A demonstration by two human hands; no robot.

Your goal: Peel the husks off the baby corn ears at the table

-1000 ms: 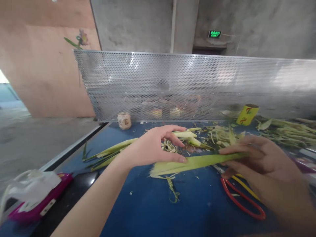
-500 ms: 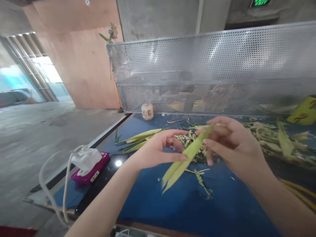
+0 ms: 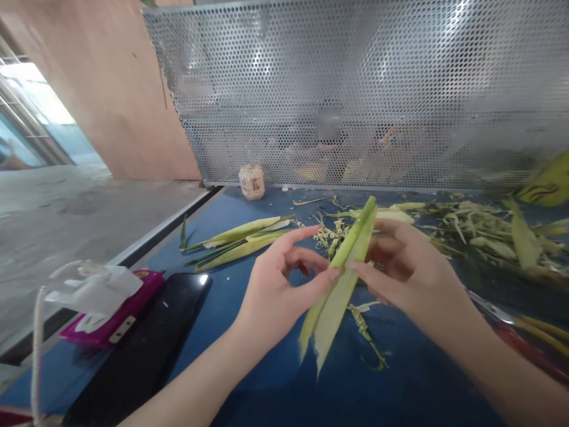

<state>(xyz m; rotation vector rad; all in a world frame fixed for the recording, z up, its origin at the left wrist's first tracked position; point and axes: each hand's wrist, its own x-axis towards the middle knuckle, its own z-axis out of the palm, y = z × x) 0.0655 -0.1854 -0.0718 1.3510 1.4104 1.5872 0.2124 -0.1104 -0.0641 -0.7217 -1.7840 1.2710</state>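
Note:
A pale green corn husk (image 3: pixel 331 320), folded lengthwise with a split lower end, slants between my two hands above the blue table (image 3: pixel 267 379). My left hand (image 3: pixel 284 273) pinches its left edge with the thumb in front; the index finger reaches out beyond. From the other side my right hand (image 3: pixel 409 267) grips the husk, thumb on the front and fingers partly hidden behind. Behind the husk lies a heap of braided husk pieces (image 3: pixel 331 237). One small braided strand (image 3: pixel 367 332) rests on the table below my right hand.
Long husks (image 3: pixel 242 240) lie to the left and a pile of husk scraps (image 3: pixel 484 228) to the right. A black phone-like slab (image 3: pixel 146 350), a purple power strip (image 3: pixel 111 314) with a white plug, and a roll of twine (image 3: pixel 252 182) stand about. A perforated metal screen (image 3: pixel 284 89) closes the back.
The husk has turned more upright, its upper end now showing above my right hand. Both hands have come closer together on it. The view has tilted downward.

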